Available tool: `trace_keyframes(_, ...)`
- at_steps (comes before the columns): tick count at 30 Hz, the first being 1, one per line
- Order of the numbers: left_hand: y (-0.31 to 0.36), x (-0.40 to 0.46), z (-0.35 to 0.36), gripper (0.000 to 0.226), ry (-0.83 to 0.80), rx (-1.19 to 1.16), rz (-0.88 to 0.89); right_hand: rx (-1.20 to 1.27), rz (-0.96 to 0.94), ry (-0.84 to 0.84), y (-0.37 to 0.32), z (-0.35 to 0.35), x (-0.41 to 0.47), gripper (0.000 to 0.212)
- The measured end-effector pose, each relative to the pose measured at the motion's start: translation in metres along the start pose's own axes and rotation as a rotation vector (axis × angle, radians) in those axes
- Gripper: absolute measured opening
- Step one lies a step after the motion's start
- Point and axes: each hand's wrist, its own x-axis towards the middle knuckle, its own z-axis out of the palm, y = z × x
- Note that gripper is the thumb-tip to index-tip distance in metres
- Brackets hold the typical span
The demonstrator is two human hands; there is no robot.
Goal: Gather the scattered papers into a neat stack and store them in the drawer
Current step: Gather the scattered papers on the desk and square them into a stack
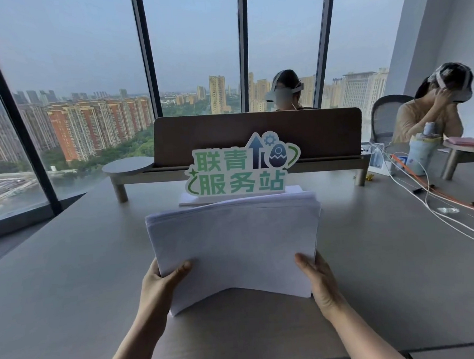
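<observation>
Presently, items listed left to right.

Window wall (pixel 60 78): floor-to-ceiling glass with dark mullions, city blocks beyond.

Desk (pixel 70 270): grey surface; no loose sheets show on the part in view.

Round shelf disc (pixel 128 165): at the left end of the low riser, bare.

Left hand (pixel 164 282): thumb curled over the near face of the paper stack at its lower left edge, remaining fingers hidden behind; it grips the stack.

Paper stack (pixel 233 242): thick white bundle, held between both hands above the desk centre, tilted up toward the camera; top edges slightly uneven, bottom edge bowed upward in the middle.

Sign (pixel 240 168): green and white cut-out lettering on a white base, just beyond the stack.

Brown partition (pixel 258 134): upright behind the sign.

Right hand (pixel 318 279): thumb laid over the lower right edge, other fingers hidden; holding the stack.

Cables (pixel 423 194): white and orange, trailing at right, near a bottle (pixel 422 153).

Two seated persons: beyond the partition and at far right.

Step judged in hand: squaring the gathered sheets. Next move likely calls for tapping the edges flush on the desk, then carrying them to the drawer, which is not in view.
</observation>
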Motion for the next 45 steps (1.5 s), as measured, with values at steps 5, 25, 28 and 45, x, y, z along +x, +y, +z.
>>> trace_keyframes(5, 0.003, 0.0, 0.003, 0.064, -0.007, 0.0, 0.01, -0.12, -0.087, 0.061, -0.01, -0.001, 0.003, 0.068)
trace_keyframes(25, 0.005, -0.001, 0.002, 0.054, -0.008, 0.036, 0.07, -0.311, -0.302, 0.342, -0.103, 0.043, 0.052, 0.052)
trace_keyframes(28, 0.004, 0.0, -0.001, 0.059, 0.002, 0.043, 0.084, -0.188, -0.2, 0.462, -0.094, 0.038, 0.06, 0.044)
trace_keyframes(45, 0.005, 0.003, -0.002, 0.061, 0.02, 0.058, 0.051, -0.138, -0.279, 0.392, -0.092, 0.041, 0.055, 0.025)
